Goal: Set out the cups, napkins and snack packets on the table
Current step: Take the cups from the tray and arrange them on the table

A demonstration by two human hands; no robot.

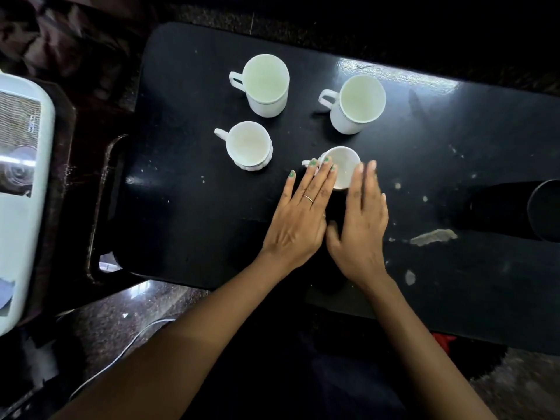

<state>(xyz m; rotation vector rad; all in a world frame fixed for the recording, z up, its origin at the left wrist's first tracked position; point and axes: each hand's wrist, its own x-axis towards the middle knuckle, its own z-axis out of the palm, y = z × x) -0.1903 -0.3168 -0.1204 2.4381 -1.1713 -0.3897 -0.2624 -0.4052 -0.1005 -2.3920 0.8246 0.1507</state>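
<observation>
cups: four white ones stand upright on the black table (188, 207). two tall cups (266, 84) (357, 103) at the far side, a ribbed small cup (249, 146) nearer left. we see the near small cup (344, 165) flanked by our left hand (298, 221) and right hand (360, 228), fingers spread flat, gripping nothing.

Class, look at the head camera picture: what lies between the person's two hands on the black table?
In the head view, the nearest small white cup stands between the fingers of the left hand and right hand. Closer to the wrists, only bare black table shows.
</observation>
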